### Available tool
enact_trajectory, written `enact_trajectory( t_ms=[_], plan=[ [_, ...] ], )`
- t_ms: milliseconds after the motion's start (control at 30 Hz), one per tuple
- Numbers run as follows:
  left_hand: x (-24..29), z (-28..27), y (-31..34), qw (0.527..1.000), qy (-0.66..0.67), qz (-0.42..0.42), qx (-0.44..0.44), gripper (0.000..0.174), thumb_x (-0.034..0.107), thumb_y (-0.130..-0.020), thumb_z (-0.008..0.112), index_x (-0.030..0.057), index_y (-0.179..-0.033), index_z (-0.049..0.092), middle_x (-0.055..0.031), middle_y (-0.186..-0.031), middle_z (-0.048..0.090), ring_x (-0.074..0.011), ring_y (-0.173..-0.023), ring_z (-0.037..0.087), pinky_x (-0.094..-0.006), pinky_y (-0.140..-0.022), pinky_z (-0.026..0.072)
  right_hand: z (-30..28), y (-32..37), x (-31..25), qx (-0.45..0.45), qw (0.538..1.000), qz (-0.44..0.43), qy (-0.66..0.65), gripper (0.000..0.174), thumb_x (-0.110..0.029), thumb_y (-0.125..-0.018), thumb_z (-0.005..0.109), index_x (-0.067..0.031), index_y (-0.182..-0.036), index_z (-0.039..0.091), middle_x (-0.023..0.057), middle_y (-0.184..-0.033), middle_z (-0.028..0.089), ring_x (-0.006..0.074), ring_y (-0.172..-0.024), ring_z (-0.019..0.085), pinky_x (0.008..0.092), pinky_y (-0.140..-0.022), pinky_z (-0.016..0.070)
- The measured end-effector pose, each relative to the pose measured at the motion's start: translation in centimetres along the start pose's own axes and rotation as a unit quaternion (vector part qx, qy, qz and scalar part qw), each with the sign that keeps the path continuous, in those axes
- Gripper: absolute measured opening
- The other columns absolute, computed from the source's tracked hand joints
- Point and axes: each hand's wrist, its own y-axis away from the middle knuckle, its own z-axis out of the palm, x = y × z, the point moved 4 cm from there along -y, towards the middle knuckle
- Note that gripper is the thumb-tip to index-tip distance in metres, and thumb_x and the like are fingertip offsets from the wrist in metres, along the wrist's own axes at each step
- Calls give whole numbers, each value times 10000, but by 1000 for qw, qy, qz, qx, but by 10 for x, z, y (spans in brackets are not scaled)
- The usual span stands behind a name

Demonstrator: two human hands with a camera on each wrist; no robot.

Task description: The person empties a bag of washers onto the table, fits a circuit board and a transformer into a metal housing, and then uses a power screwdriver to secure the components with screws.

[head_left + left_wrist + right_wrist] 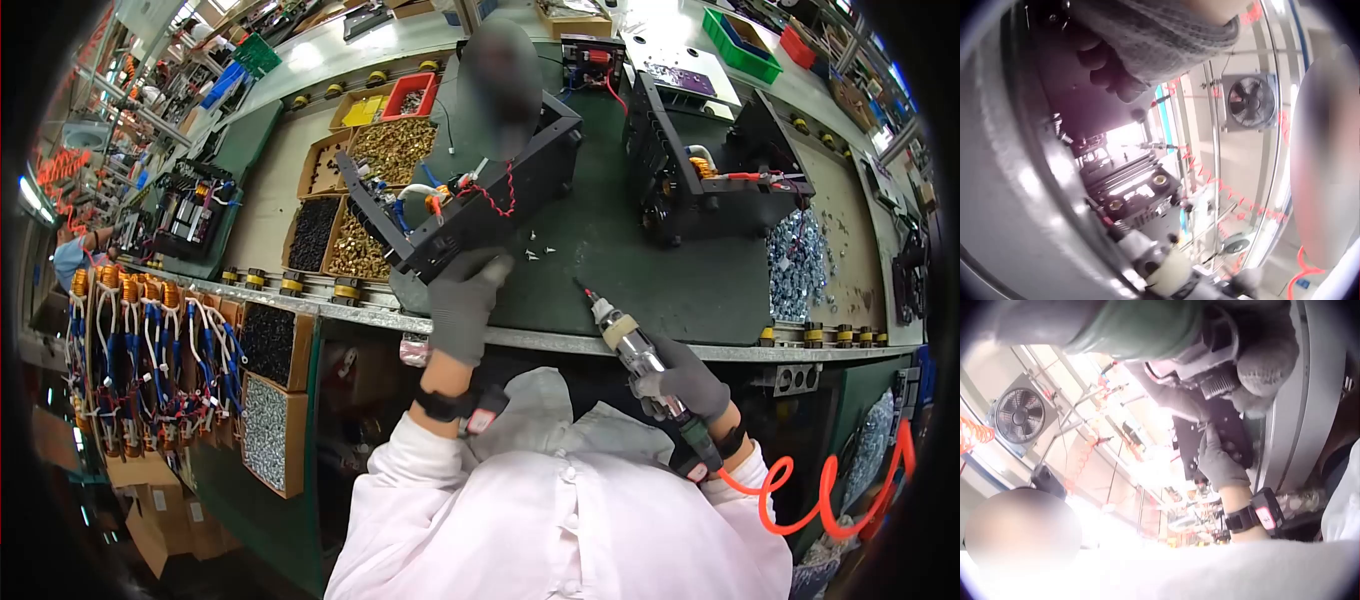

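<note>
My gloved left hand [468, 305] is at the near lower edge of a black metal chassis [465, 225], tilted on the green mat. Curled fingers [1104, 75] show in the left wrist view; I cannot tell whether they pinch anything. My gloved right hand [690, 380] grips an air screwdriver [630, 345], its bit pointing up and left over the mat. From its rear end runs an orange coiled hose [825, 500]. Red and white wires and an orange-wound coil [435, 203] sit inside the chassis. A few loose screws [535, 252] lie between the chassis and the driver.
A second black chassis [710, 190] stands at the right, beside a heap of silvery fasteners [795, 260]. Boxes of brass parts [395, 150] and black parts [315, 228] line the left. Wired coils [150, 350] hang at the lower left, by the metal bench edge [560, 340].
</note>
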Motion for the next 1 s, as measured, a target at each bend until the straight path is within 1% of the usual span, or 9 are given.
enact_trajectory(
  t_ms=[33,67,100,267,700,767,900,967,1000],
  plan=[
    [-6,-5,7,966,179,-184,-40,272,275,-904,582,43,-1041,621,-12,-775,560,-120,-613,509,-244,-507,411,4,-2,0,-1,1000,0,-2,673,-103,-674,658,14,-1288,409,64,-855,547,110,-618,561,251,-545,475],
    [-11,-1,17,865,346,-355,-74,289,288,-915,580,28,-1037,611,17,-722,527,-70,-544,440,-200,-441,349,11,-4,-4,-8,999,-36,-11,677,-102,-665,657,17,-1285,413,62,-844,544,112,-614,557,257,-547,475],
    [-12,0,19,866,345,-356,-72,289,288,-915,580,28,-1037,611,17,-722,527,-70,-544,440,-200,-441,349,17,-6,-8,-16,997,-71,-20,680,-101,-657,656,20,-1282,416,59,-833,541,114,-611,552,264,-549,476],
    [-3,15,24,688,618,-363,-118,251,325,-932,569,78,-957,603,59,-640,430,-36,-450,289,-178,-362,240,46,-9,-25,-101,992,-64,28,789,-70,-612,653,12,-1351,386,58,-918,534,109,-677,541,253,-571,458],
    [15,12,24,692,634,-332,-94,271,334,-949,546,73,-978,612,87,-576,380,-20,-447,304,-173,-365,270,58,-16,-21,-121,988,-91,-19,827,-67,-591,646,18,-1366,369,68,-951,535,110,-700,543,253,-584,462],
    [15,3,24,785,528,-321,-40,268,309,-929,565,52,-981,619,50,-617,475,-48,-491,416,-184,-401,294,59,-18,-23,-126,988,-91,16,845,-80,-594,663,19,-1375,356,61,-955,544,101,-741,548,248,-619,469],
    [18,-21,21,874,377,-303,-51,278,291,-900,586,28,-979,630,24,-650,523,-44,-514,443,-189,-410,300,63,-21,-26,-126,978,-138,88,862,-86,-597,683,14,-1384,347,49,-959,548,90,-782,543,241,-667,467],
    [31,-35,19,906,249,-287,-189,283,280,-880,577,17,-973,629,17,-658,518,-48,-505,449,-185,-403,286,64,-22,-22,-135,979,-145,54,858,-115,-604,689,14,-1382,351,46,-972,551,94,-803,540,246,-713,465],
    [36,-45,18,931,164,-246,-212,308,272,-837,658,6,-991,637,-1,-720,572,-74,-555,511,-207,-460,377,64,-22,-22,-135,979,-146,51,858,-115,-604,689,14,-1382,351,46,-972,551,94,-803,540,246,-713,465]
  ],
)
